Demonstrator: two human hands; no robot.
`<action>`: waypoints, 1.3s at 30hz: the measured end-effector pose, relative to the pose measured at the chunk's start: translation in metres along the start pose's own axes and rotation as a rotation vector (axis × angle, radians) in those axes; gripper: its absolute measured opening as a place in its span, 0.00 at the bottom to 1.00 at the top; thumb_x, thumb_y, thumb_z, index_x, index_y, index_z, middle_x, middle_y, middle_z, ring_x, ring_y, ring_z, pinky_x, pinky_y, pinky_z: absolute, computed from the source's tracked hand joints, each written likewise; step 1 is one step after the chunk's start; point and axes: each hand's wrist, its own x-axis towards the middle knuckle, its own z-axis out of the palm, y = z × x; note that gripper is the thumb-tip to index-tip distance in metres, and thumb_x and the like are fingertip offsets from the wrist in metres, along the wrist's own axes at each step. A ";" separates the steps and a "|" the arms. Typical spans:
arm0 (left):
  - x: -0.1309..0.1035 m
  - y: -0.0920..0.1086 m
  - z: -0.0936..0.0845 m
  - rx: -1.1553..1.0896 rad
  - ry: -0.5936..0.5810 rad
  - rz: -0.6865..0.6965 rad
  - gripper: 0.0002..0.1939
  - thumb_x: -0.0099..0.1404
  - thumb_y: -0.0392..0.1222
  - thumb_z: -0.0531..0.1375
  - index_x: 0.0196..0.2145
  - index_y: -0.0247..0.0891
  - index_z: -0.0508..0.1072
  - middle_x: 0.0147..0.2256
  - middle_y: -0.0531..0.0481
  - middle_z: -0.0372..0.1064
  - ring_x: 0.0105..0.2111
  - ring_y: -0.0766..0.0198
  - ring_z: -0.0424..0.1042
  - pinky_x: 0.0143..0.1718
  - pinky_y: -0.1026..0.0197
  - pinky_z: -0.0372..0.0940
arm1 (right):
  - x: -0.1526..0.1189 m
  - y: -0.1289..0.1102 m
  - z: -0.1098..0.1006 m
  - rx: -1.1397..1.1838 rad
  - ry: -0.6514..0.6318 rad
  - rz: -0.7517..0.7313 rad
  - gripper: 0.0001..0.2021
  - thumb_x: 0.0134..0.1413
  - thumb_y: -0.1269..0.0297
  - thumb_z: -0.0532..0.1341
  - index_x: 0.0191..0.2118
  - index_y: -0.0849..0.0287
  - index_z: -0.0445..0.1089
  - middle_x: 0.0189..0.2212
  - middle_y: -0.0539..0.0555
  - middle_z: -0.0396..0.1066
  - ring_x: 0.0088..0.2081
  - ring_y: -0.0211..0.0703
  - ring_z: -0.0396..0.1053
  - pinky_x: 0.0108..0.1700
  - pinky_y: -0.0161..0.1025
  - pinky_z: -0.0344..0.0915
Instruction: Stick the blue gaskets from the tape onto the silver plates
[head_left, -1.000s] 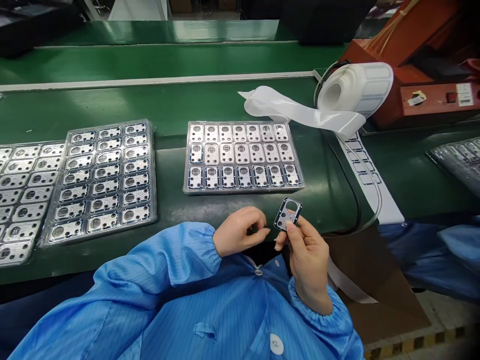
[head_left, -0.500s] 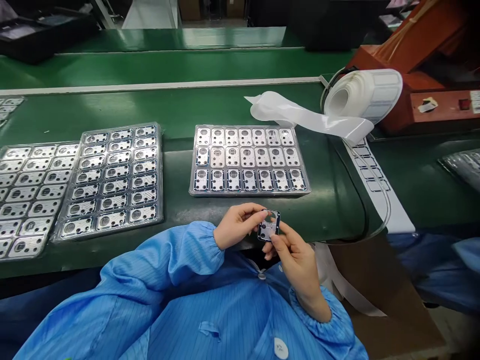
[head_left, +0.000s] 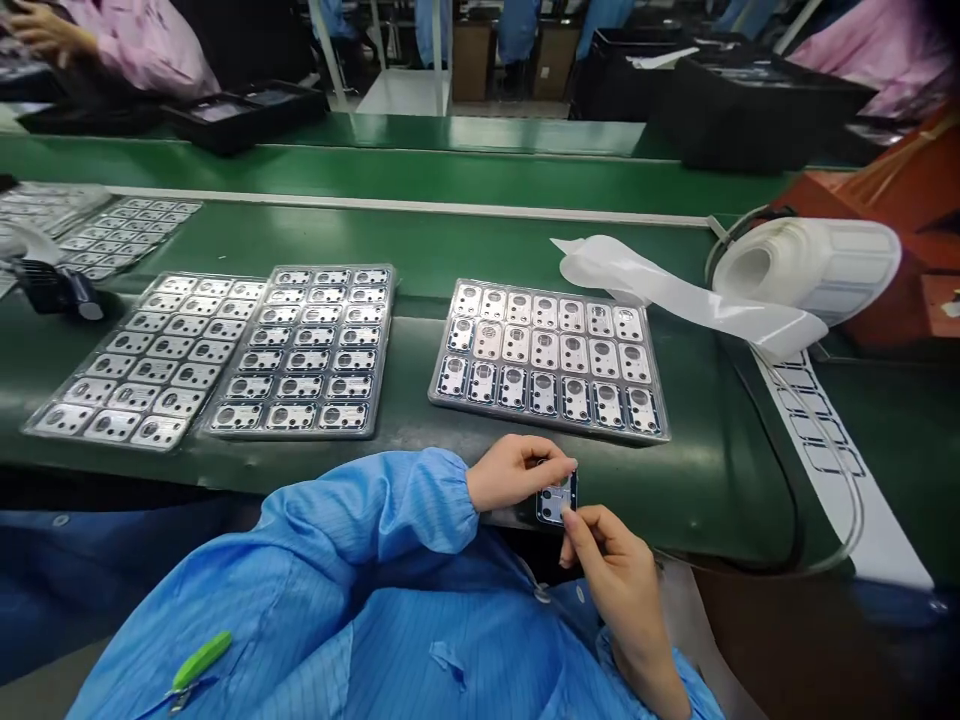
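My left hand (head_left: 519, 472) grips a small flat metal plate (head_left: 553, 503) with dark edging and holes, its thumb lying across the upper part. At the plate's lower right corner, the fingertips of my right hand (head_left: 619, 565) are pinched. The plate is held tilted just over the belt's near edge, and my fingers hide part of it. Just beyond my hands lies a clear tray (head_left: 551, 408) filled with rows of similar silvery plates; several in its front row show dark edging.
To the left are two more filled trays, one upright-facing (head_left: 304, 350) and one slanted (head_left: 150, 360). A white label roll (head_left: 810, 270) trails backing strip at the right, beside an orange machine (head_left: 847, 215). Cables cross the printed strip (head_left: 832, 440). People in pink sit opposite.
The view has swung left and up, so the scene sits lower and further right. My left thumb has moved across the plate's top, while my right fingers stay at its lower corner.
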 end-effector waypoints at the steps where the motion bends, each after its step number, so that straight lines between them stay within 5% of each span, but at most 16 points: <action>1: 0.001 0.000 0.000 0.029 -0.002 0.002 0.17 0.60 0.49 0.66 0.24 0.33 0.71 0.23 0.54 0.65 0.25 0.72 0.63 0.29 0.68 0.60 | 0.000 0.001 0.000 0.008 -0.007 -0.005 0.22 0.61 0.47 0.60 0.22 0.58 0.67 0.15 0.48 0.66 0.19 0.35 0.64 0.23 0.31 0.61; 9: -0.006 0.020 -0.006 0.133 -0.132 -0.023 0.12 0.64 0.44 0.62 0.40 0.33 0.75 0.31 0.50 0.71 0.27 0.69 0.66 0.24 0.68 0.65 | 0.002 0.019 -0.013 0.059 0.047 -0.131 0.18 0.62 0.48 0.59 0.32 0.58 0.73 0.18 0.49 0.69 0.21 0.37 0.67 0.25 0.32 0.66; 12: 0.007 0.049 -0.036 0.288 0.023 0.061 0.14 0.64 0.42 0.63 0.46 0.35 0.74 0.32 0.51 0.71 0.30 0.68 0.67 0.29 0.67 0.65 | -0.002 0.030 -0.019 0.125 0.066 -0.177 0.17 0.64 0.49 0.58 0.40 0.58 0.74 0.20 0.49 0.71 0.22 0.37 0.69 0.25 0.32 0.68; 16: 0.044 0.082 -0.091 0.929 0.440 0.219 0.16 0.69 0.40 0.58 0.53 0.38 0.71 0.37 0.49 0.73 0.35 0.65 0.70 0.39 0.61 0.66 | -0.010 0.043 -0.025 0.178 0.137 -0.147 0.15 0.64 0.50 0.58 0.40 0.56 0.75 0.20 0.48 0.70 0.22 0.35 0.68 0.26 0.30 0.69; 21: 0.083 0.080 -0.127 1.337 0.464 0.093 0.17 0.68 0.40 0.58 0.53 0.36 0.73 0.43 0.44 0.75 0.43 0.57 0.71 0.49 0.54 0.66 | -0.022 0.061 -0.031 0.187 0.176 -0.056 0.19 0.63 0.47 0.58 0.38 0.57 0.76 0.20 0.49 0.69 0.22 0.36 0.68 0.25 0.31 0.69; 26: 0.078 0.060 -0.121 1.463 0.452 0.098 0.18 0.70 0.39 0.54 0.54 0.33 0.74 0.54 0.36 0.69 0.55 0.47 0.62 0.59 0.45 0.58 | -0.033 0.081 -0.039 0.156 0.202 0.033 0.21 0.61 0.43 0.58 0.37 0.58 0.75 0.19 0.49 0.68 0.21 0.37 0.67 0.24 0.32 0.68; 32: 0.044 0.047 -0.108 1.709 0.283 0.165 0.19 0.73 0.45 0.50 0.53 0.37 0.74 0.55 0.42 0.71 0.57 0.44 0.61 0.58 0.42 0.58 | -0.035 0.099 -0.050 0.127 0.276 0.093 0.23 0.60 0.41 0.58 0.37 0.57 0.74 0.19 0.49 0.68 0.22 0.38 0.67 0.26 0.34 0.67; 39: 0.043 0.041 -0.104 1.793 0.307 0.259 0.22 0.73 0.49 0.49 0.57 0.37 0.71 0.60 0.42 0.67 0.60 0.43 0.60 0.58 0.42 0.59 | -0.032 0.095 -0.063 0.174 0.335 0.172 0.25 0.56 0.37 0.59 0.34 0.58 0.74 0.19 0.50 0.68 0.21 0.40 0.67 0.25 0.36 0.67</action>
